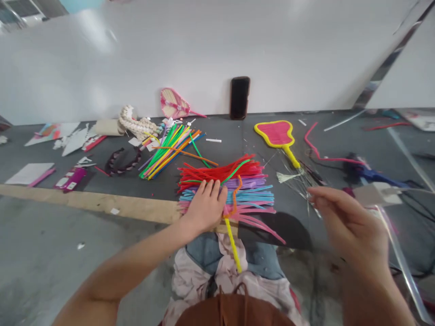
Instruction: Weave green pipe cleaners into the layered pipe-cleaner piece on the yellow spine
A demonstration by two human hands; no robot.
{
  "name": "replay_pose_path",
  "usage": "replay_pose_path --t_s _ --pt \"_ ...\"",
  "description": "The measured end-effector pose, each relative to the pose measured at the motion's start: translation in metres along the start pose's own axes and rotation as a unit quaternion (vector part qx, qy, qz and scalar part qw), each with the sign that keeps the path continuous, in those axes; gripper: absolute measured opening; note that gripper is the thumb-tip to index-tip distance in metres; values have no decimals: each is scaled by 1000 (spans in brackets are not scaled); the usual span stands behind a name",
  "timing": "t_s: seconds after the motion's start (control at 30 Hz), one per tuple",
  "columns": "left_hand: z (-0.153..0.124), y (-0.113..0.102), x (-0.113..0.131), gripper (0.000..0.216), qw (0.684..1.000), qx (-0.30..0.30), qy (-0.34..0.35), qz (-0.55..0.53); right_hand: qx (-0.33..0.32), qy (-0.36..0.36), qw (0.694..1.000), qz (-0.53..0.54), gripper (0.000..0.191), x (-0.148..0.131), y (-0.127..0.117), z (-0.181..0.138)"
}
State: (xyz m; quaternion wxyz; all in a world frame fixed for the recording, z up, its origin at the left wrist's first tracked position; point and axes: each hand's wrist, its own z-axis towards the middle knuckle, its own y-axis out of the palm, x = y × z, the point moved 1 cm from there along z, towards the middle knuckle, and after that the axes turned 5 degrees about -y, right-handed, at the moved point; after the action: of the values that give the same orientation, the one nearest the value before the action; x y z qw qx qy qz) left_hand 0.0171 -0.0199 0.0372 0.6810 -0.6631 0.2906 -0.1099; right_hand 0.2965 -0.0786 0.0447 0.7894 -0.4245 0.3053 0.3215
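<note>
while my left hand (207, 206) lies uncurled on the pipe-cleaner pile (254, 183), perhaps steadying it | my right hand (353, 226) hovers right of it | grip: can't tell

"What colours stripe that long, fuzzy pipe-cleaner heap (255, 182)?"
"Red, purple, blue, pink, with one curved green fuzzy strand (234, 170) and one wavy orange strand (234, 199)."
"And the flat, fan-shaped wand (276, 133)?"
"Pink, yellow-bordered, with yellow handle (291, 156)."

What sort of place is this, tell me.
Probably a craft workshop: pipe cleaners sorted by colour on a dark table, a yellow-edged pink paddle and a braided band.
</note>
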Motion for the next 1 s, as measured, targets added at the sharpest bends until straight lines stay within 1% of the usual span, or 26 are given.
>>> replay_pose_path --t_s 0.07,0.17,0.23,0.3,0.33,0.4,0.43,0.5,0.57,0.63,0.7,0.77,0.8,0.83,0.93,0.97,1.0 --pt "-8 13 9 69 1000 -22 -9 -20 -41 -75 996 -22 19 -12 6 8" --pt "-13 14 9 99 997 -36 -18 -65 -107 -188 976 -33 24 -38 24 20" --pt "-14 11 7 104 995 -43 -15 -84 -142 -243 959 -29 28 -57 42 26" --pt "-15 9 6 102 995 -51 -10 -91 -187 -280 941 -18 34 -70 66 31" --pt "-15 9 6 99 994 -58 -11 -91 -220 -294 930 -15 37 -72 80 33" --pt "-15 10 7 95 993 -73 -15 -93 -291 -327 898 -39 44 -68 110 35" --pt "-15 12 8 95 992 -77 -19 -98 -323 -343 879 -70 47 -62 123 36" --pt "-17 15 6 100 991 -71 -22 -115 -369 -339 852 -154 51 -43 143 36" --pt "-22 21 2 106 989 -51 -14 -139 -379 -327 844 -193 47 -25 152 37" --pt "-28 27 -4 107 986 -32 7 -162 -371 -333 848 -181 44 -12 152 36" --pt "-34 33 -10 107 983 -12 27 -181 -352 -344 858 -149 41 -6 149 35" --pt "-36 34 -15 101 981 18 35 -188 -330 -347 868 -127 38 -4 147 34" --pt "-36 33 -17 93 981 37 32 -186 -320 -347 873 -123 37 -4 147 33" --pt "-36 30 -18 82 981 61 24 -181 -309 -346 877 -122 36 -5 147 33" --pt "-28 16 -18 38 978 143 -16 -153 -283 -348 884 -134 30 -9 150 35" --pt "-25 11 -17 26 975 169 -28 -140 -281 -349 883 -142 28 -12 151 37" --pt "-21 7 -16 20 972 193 -41 -125 -282 -349 881 -152 25 -14 151 39"
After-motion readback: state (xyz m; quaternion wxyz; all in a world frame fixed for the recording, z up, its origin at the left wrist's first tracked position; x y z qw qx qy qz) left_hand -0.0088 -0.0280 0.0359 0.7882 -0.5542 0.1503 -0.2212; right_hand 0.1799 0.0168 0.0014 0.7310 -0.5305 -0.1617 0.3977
